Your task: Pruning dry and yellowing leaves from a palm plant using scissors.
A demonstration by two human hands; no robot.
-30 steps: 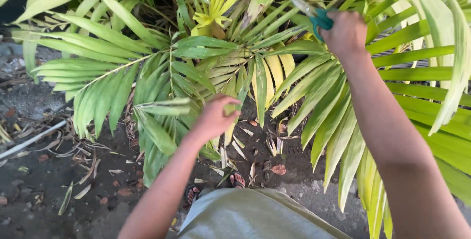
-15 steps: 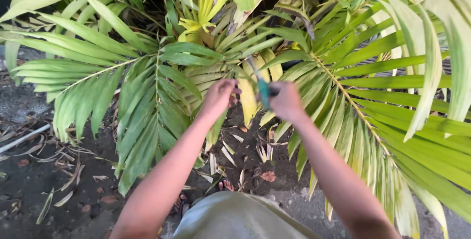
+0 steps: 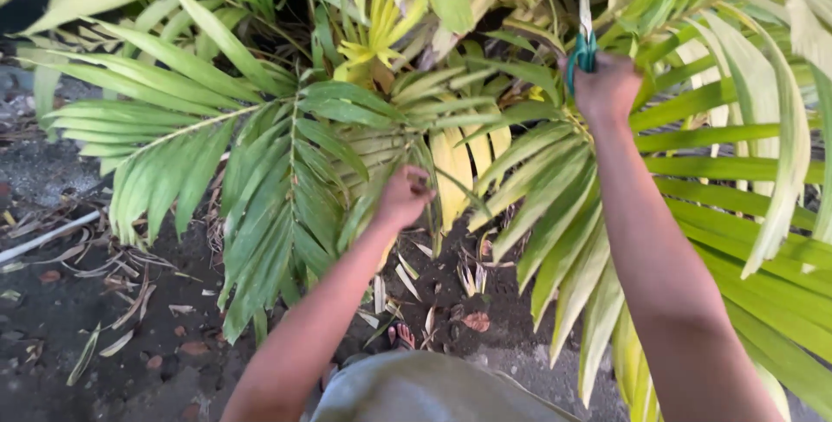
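The left hand (image 3: 406, 197) pinches a yellowed frond (image 3: 459, 166), its leaflets hanging downward; the right hand (image 3: 607, 88), up and rightward, grips upright scissors (image 3: 585, 36).

Left hand (image 3: 406, 199) closed on drooping green palm frond (image 3: 286, 179), fingers curled round leaflet near its midrib. Right hand (image 3: 605, 86) raised higher, well apart from left, fist wrapped round teal-handled garden shears (image 3: 585, 41), pale blades pointing up among yellowing palm leaflets (image 3: 472, 158). Dark bare soil (image 3: 78, 318) below, strewn with dry cut leaf scraps (image 3: 407, 279). Grey-green garment (image 3: 425, 392) at bottom edge
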